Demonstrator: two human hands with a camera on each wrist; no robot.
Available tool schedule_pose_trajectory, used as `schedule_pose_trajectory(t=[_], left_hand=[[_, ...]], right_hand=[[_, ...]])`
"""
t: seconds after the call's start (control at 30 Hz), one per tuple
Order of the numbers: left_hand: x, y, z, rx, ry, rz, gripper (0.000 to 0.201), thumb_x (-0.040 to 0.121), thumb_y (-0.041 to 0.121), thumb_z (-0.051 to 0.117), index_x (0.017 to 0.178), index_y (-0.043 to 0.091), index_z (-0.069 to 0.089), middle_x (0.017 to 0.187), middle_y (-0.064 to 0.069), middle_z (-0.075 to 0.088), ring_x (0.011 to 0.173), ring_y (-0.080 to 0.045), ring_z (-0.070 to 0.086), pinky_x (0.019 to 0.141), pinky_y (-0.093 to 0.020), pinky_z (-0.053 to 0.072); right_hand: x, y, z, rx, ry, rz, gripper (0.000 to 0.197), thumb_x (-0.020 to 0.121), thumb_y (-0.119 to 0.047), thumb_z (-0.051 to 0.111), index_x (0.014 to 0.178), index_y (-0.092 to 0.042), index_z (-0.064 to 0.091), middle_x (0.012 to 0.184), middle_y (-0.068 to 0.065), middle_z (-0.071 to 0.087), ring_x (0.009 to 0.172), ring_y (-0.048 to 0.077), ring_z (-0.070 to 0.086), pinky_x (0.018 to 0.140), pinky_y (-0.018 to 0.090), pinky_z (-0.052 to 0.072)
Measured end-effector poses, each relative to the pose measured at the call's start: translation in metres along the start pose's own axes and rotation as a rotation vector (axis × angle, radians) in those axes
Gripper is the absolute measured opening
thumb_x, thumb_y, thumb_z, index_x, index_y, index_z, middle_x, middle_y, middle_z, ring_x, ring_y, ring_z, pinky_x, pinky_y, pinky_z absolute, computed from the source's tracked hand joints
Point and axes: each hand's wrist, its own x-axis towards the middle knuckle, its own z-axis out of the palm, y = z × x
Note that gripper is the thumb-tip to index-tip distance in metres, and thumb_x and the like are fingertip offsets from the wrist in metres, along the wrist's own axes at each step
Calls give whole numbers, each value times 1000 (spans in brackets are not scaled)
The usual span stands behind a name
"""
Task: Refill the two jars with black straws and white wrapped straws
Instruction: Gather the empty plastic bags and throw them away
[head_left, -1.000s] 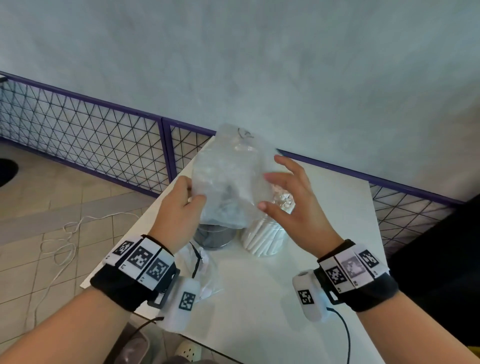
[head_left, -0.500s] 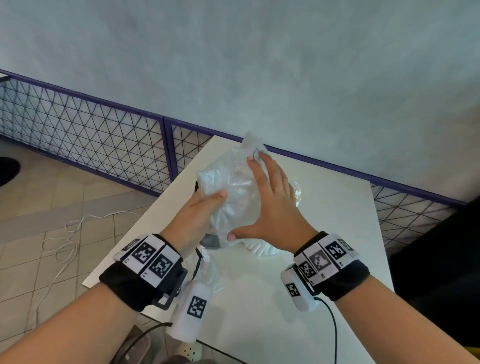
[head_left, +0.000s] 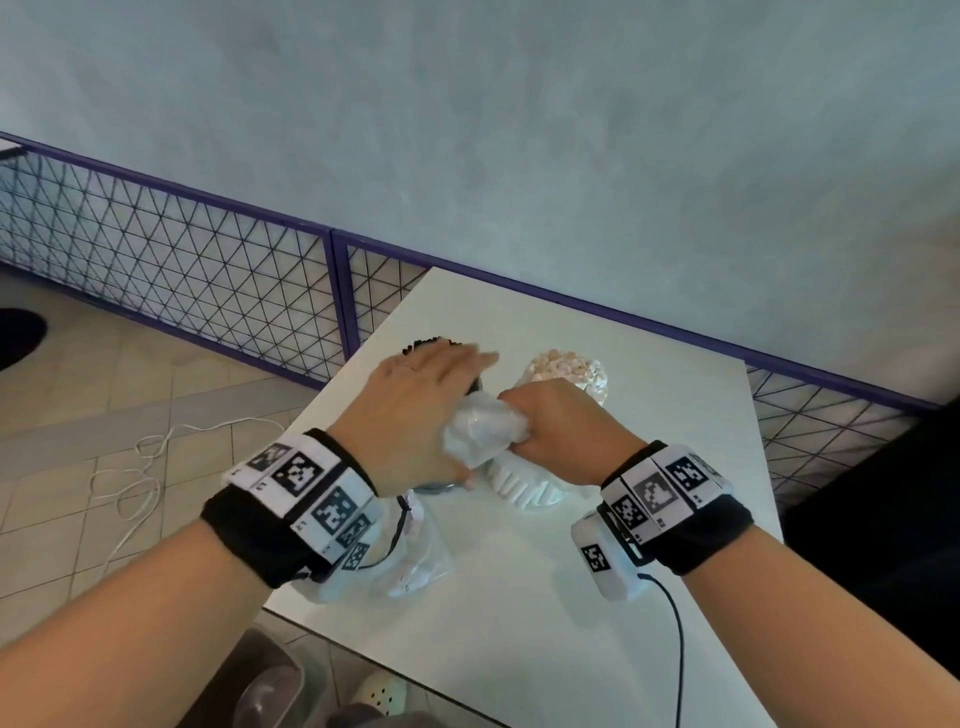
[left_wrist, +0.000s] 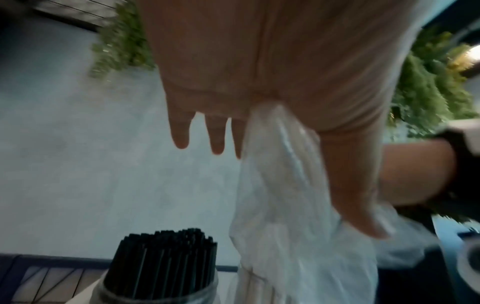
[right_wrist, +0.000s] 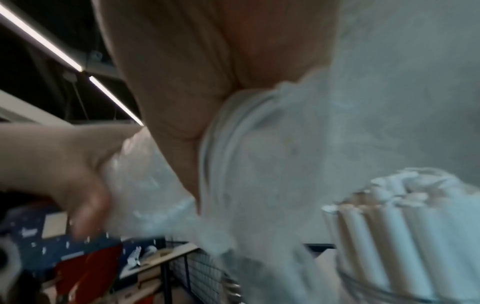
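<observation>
A crumpled clear plastic bag (head_left: 480, 431) is gripped in the fist of my right hand (head_left: 558, 423), just in front of the jar of white wrapped straws (head_left: 566, 371). My left hand (head_left: 426, 395) lies flat with straight fingers over the jar of black straws (head_left: 431, 343) and presses its palm and thumb against the bag. In the left wrist view the black straws (left_wrist: 166, 259) stand packed in their glass jar below the fingers (left_wrist: 179, 133), with the bag (left_wrist: 285, 205) beside the thumb. The right wrist view shows the bag (right_wrist: 259, 164) and the white straws (right_wrist: 389, 226).
Both jars stand on a white table (head_left: 571, 623). A second clear bag (head_left: 421, 556) lies on it under my left wrist. A purple wire fence (head_left: 182, 270) and a grey wall run behind. A white cable (head_left: 135, 483) lies on the tiled floor at left.
The bag, held up spread between both hands, has been squeezed into a small wad and brought down. My right hand closed round it; my left hand flattened against it.
</observation>
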Motion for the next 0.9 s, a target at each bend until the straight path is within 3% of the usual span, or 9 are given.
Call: schedule_pose_trajectory(t=[0.13, 0.23, 0.3, 0.37, 0.47, 0.57, 0.67, 0.8, 0.9], left_hand=[[-3, 0, 10, -34, 77, -44, 45, 81, 22, 60, 125, 26, 49, 107, -1, 64, 96, -23, 59, 72, -28, 39], [-8, -7, 10, -112, 140, -48, 50, 76, 6, 58, 123, 19, 52, 104, -6, 63, 92, -29, 60, 71, -33, 44], [-7, -8, 11, -134, 177, -39, 54, 72, 1, 58, 124, 15, 52, 106, -8, 60, 94, -29, 57, 73, -30, 39], [-5, -5, 10, -113, 190, -24, 54, 72, 0, 58, 123, 15, 51, 108, -7, 57, 96, -28, 54, 77, -29, 38], [-4, -4, 12, -160, 194, -57, 51, 75, 2, 60, 123, 13, 48, 113, -7, 54, 100, -26, 52, 82, -31, 41], [-6, -2, 15, -259, 204, -121, 41, 81, 4, 58, 119, 10, 46, 106, -6, 54, 91, -21, 50, 73, -23, 33], [-8, 3, 15, -368, 244, -218, 42, 84, 1, 53, 122, 12, 43, 88, 1, 50, 76, -20, 48, 65, -25, 31], [-6, 3, 17, -460, 306, -305, 50, 84, -2, 52, 127, 19, 40, 91, 4, 50, 78, -17, 48, 69, -26, 35], [-6, 6, 23, -489, 306, -311, 48, 86, -1, 51, 128, 18, 40, 89, 4, 50, 74, -16, 48, 59, -20, 32]], right_hand=[[-2, -2, -1, 162, 74, 55, 31, 74, -24, 77, 99, -15, 61, 85, 0, 61, 78, 18, 58, 69, 30, 47], [-11, 1, -7, 397, -59, 158, 78, 69, -23, 84, 133, -25, 41, 118, -4, 51, 103, 11, 52, 85, 20, 43], [-14, 6, -5, 443, -168, 166, 75, 73, -20, 82, 136, -23, 41, 126, -6, 52, 112, 9, 51, 94, 22, 42], [-16, 9, 1, 464, -174, 247, 60, 81, -24, 75, 133, -26, 46, 124, -8, 57, 110, 9, 54, 93, 21, 44], [-16, 7, 6, 587, -62, 362, 28, 89, -6, 58, 115, -16, 59, 97, 4, 67, 79, 9, 64, 68, 16, 51], [-14, 1, 3, 687, 44, 420, 28, 84, 10, 45, 99, -9, 61, 72, 11, 64, 51, 5, 58, 55, 18, 48], [-15, -8, -1, 763, 143, 391, 33, 84, 10, 48, 109, -11, 51, 80, 8, 61, 58, 8, 57, 61, 23, 49], [-23, -20, -8, 888, 54, 283, 60, 89, -18, 64, 135, -30, 26, 110, -23, 44, 88, -21, 50, 79, 4, 42], [-22, -24, -8, 836, 90, 303, 65, 86, -43, 58, 140, -33, 23, 113, -32, 33, 92, -35, 33, 76, -1, 34]])
